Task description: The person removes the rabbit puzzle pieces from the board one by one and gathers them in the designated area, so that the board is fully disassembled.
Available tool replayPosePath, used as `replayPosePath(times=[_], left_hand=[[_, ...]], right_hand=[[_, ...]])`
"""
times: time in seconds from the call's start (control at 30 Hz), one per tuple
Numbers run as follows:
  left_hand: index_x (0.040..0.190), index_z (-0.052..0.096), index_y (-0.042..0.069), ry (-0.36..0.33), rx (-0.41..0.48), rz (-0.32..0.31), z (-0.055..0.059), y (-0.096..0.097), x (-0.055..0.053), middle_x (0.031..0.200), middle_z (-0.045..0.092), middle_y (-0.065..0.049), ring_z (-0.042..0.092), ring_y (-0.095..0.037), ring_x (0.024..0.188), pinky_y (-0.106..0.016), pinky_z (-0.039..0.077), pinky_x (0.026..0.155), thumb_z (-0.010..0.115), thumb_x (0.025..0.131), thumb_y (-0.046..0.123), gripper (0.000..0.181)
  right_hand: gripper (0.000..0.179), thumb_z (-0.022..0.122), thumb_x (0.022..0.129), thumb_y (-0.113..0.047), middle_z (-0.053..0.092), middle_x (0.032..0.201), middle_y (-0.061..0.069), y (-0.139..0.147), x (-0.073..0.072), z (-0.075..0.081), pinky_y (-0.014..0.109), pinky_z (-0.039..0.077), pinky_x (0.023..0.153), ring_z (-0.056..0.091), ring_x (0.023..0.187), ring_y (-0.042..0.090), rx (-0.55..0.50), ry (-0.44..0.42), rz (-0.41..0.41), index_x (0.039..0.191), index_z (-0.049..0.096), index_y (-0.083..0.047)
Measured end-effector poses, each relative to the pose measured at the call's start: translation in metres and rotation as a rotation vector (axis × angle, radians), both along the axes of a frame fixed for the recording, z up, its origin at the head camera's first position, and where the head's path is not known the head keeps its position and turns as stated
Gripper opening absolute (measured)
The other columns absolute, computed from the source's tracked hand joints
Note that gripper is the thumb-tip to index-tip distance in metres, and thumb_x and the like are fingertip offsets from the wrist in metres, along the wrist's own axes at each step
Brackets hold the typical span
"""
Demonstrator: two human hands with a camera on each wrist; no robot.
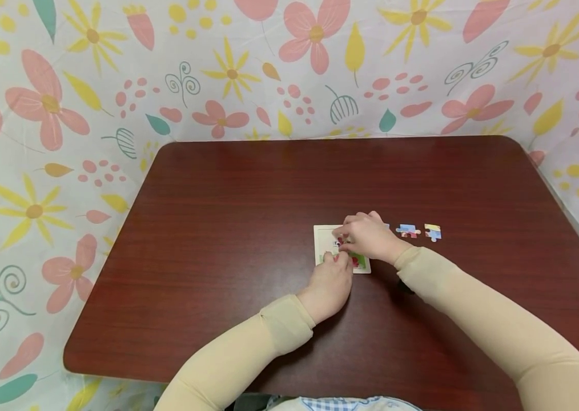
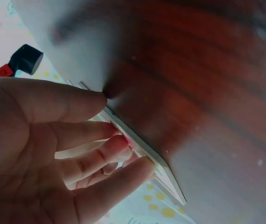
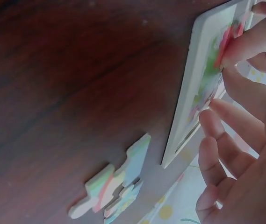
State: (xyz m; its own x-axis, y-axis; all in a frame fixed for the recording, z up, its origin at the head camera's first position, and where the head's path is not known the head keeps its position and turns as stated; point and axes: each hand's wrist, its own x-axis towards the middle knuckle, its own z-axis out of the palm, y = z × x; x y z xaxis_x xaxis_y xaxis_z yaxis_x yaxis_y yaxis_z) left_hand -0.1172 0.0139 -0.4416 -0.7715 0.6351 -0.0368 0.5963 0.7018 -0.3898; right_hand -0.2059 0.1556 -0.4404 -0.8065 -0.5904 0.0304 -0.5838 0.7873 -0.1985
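A small square jigsaw puzzle board [image 1: 324, 233] with a pale frame lies on the table, part of its picture filled in green and red. My left hand [image 1: 326, 285] holds its near edge, fingertips on the board's face and thumb at the rim, as the left wrist view shows. Over the board's upper right, my right hand [image 1: 372, 237] pinches a small puzzle piece [image 1: 338, 242] between thumb and forefinger, against the board. The right hand covers much of the board, and most of the piece is hidden.
To the right of the board lie a blue and red puzzle piece [image 1: 408, 230] and a blue and yellow puzzle piece [image 1: 433, 232]. Another piece [image 1: 387, 226] shows just past the right hand. The brown table [image 1: 228, 200] meets a flower-patterned cloth [image 1: 269, 97] at the back.
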Motion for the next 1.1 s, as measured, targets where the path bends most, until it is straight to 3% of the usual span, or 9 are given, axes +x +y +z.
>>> replayPosePath(times=[0.27,0.47,0.63,0.83,0.97,1.1], left_hand=[[0.125,0.061,0.015,0.022,-0.075,-0.042,0.002,0.002,-0.001,0.109,0.055,0.001,0.052,-0.014,0.084,-0.016,0.044,0.052,0.041,0.098,0.023,0.034],[0.127,0.058,0.013,0.017,-0.097,-0.054,0.0,0.004,-0.003,0.108,0.054,0.001,0.049,-0.013,0.084,-0.017,0.044,0.053,0.04,0.099,0.022,0.035],[0.136,0.048,0.011,-0.014,-0.089,-0.002,-0.001,0.01,-0.005,0.118,0.054,-0.001,0.051,-0.015,0.086,-0.019,0.043,0.055,0.039,0.099,0.023,0.04],[0.133,0.053,0.018,-0.087,-0.098,0.108,-0.002,0.017,-0.006,0.109,0.05,0.001,0.045,-0.017,0.083,-0.017,0.037,0.044,0.041,0.099,0.027,0.037],[0.134,0.051,0.019,-0.085,-0.099,0.122,0.0,0.018,-0.006,0.109,0.05,0.001,0.045,-0.017,0.083,-0.017,0.037,0.044,0.04,0.099,0.026,0.037],[0.135,0.05,0.019,-0.075,-0.096,0.113,0.001,0.018,-0.005,0.109,0.05,0.001,0.045,-0.017,0.082,-0.016,0.036,0.044,0.04,0.1,0.026,0.038]], right_hand=[[0.02,0.081,0.073,-0.026,0.063,0.081,-0.004,-0.001,-0.002,0.002,0.04,0.036,0.072,0.054,0.079,0.02,-0.027,0.008,-0.026,0.09,0.076,-0.019],[0.015,0.08,0.074,-0.022,0.063,0.079,-0.004,0.0,-0.005,0.0,0.042,0.037,0.072,0.054,0.078,0.02,-0.05,-0.038,-0.038,0.087,0.073,-0.017],[0.013,0.08,0.075,-0.02,0.063,0.079,-0.005,0.001,-0.007,0.0,0.043,0.038,0.073,0.055,0.079,0.02,-0.06,-0.084,-0.057,0.085,0.071,-0.018],[0.012,0.079,0.076,-0.021,0.064,0.08,-0.004,-0.002,-0.01,0.001,0.045,0.038,0.074,0.056,0.081,0.021,-0.055,-0.093,-0.027,0.084,0.07,-0.018],[0.012,0.079,0.076,-0.021,0.064,0.081,-0.006,-0.002,-0.011,0.002,0.045,0.038,0.075,0.057,0.082,0.021,-0.058,-0.115,-0.038,0.083,0.07,-0.019],[0.01,0.078,0.078,-0.019,0.065,0.079,-0.008,0.001,-0.014,0.0,0.044,0.036,0.077,0.058,0.078,0.016,-0.104,-0.194,-0.062,0.082,0.069,-0.019]])
